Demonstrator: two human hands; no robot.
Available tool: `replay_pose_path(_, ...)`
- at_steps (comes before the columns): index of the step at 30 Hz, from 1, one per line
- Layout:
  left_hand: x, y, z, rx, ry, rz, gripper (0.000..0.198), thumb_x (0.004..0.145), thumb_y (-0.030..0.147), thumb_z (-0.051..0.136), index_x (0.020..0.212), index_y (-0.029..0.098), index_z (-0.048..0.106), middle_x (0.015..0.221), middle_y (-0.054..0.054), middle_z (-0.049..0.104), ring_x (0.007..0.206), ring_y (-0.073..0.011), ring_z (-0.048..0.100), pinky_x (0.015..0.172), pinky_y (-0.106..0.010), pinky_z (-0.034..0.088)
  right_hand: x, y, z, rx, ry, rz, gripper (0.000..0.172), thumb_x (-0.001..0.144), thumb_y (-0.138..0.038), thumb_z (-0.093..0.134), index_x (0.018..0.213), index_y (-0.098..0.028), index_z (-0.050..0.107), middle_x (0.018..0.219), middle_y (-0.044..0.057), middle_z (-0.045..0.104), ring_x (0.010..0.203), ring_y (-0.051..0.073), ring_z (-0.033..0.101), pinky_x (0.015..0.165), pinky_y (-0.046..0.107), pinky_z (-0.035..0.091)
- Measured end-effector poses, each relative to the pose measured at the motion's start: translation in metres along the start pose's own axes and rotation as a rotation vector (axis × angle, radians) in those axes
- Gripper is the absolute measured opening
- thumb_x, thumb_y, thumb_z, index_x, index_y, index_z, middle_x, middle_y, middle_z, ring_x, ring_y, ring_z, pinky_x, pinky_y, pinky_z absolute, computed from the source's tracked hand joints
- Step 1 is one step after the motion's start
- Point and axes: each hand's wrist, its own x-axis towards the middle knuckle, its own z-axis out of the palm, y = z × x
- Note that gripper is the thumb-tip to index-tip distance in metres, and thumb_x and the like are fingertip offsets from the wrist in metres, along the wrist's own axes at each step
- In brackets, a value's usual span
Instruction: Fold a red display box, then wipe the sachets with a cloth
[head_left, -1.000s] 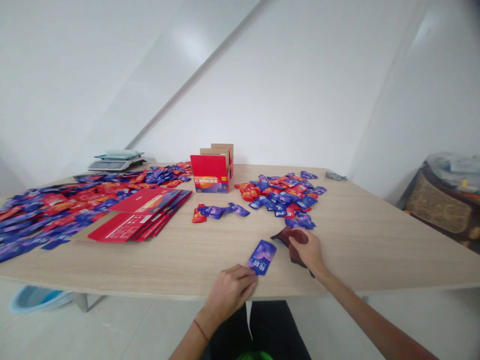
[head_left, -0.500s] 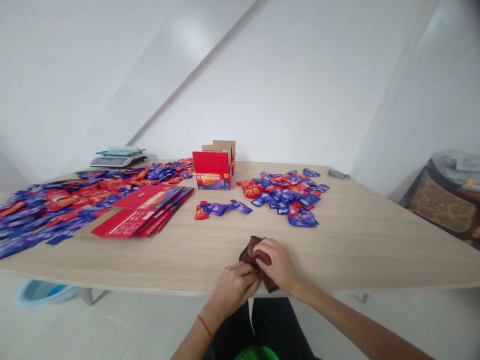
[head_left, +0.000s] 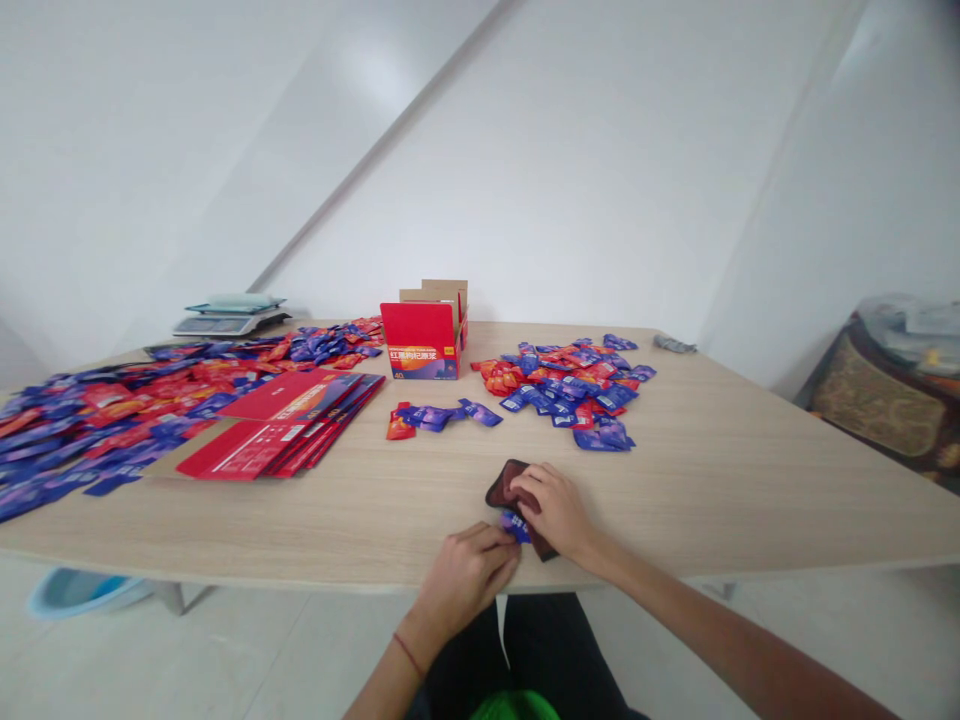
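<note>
Near the table's front edge, my right hand point(head_left: 556, 512) is closed on a brown cloth point(head_left: 504, 484) with a dark border, bunched under the fingers. A purple sachet point(head_left: 515, 526) shows just below the cloth. My left hand point(head_left: 474, 565) pinches the sachet's near end with curled fingers. Part of the sachet is hidden by the cloth and the right hand. Farther back lies a short row of sachets, one red and several purple point(head_left: 429, 417), and to its right a mixed pile of red and purple sachets point(head_left: 571, 388).
An open red carton point(head_left: 421, 343) stands at the back. Flattened red cartons point(head_left: 279, 425) lie stacked at left, beside a large spread of sachets point(head_left: 112, 415). A scale point(head_left: 225, 322) sits behind them. A crumpled grey item point(head_left: 673, 344) lies at the right edge.
My right hand has shifted the cloth slightly away from my left hand, uncovering the purple sachet between them. The left hand has hardly moved.
</note>
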Motion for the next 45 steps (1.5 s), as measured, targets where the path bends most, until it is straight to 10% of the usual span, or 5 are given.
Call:
replay_pose_path(14,-0.002,-0.002,0.004,-0.041,0.007,-0.013,0.021,0.105,0.023,0.056,0.113,0.023,0.075,0.107,-0.006,0.075,0.099,-0.0198,0.069,0.089,-0.032,0.059,0.019,0.043,-0.003,-0.084,0.058,0.102,0.023,0.084,-0.011,0.067,0.101,-0.025,0.073,0.108,0.004,0.071,0.106,0.023,0.060,0.096,0.034,0.045)
replay_pose_path(25,-0.001,-0.001,0.003,-0.030,0.009,-0.009,0.020,0.104,0.022,0.056,0.110,0.022,0.075,0.105,-0.007,0.075,0.097,-0.0201,0.069,0.087,-0.032,0.059,0.015,0.017,-0.011,0.314,0.322,0.134,0.022,0.082,-0.012,0.064,0.100,-0.024,0.071,0.103,0.005,0.072,0.098,0.024,0.065,0.091,0.038,0.050)
replay_pose_path(45,0.000,0.001,-0.001,0.003,0.006,-0.006,0.019,0.103,0.020,0.056,0.098,0.022,0.074,0.094,-0.005,0.071,0.090,-0.0182,0.068,0.083,-0.030,0.056,-0.004,-0.020,0.004,0.145,0.052,0.030,0.031,0.080,-0.001,0.065,0.097,-0.026,0.071,0.104,0.002,0.071,0.103,0.023,0.061,0.093,0.034,0.049)
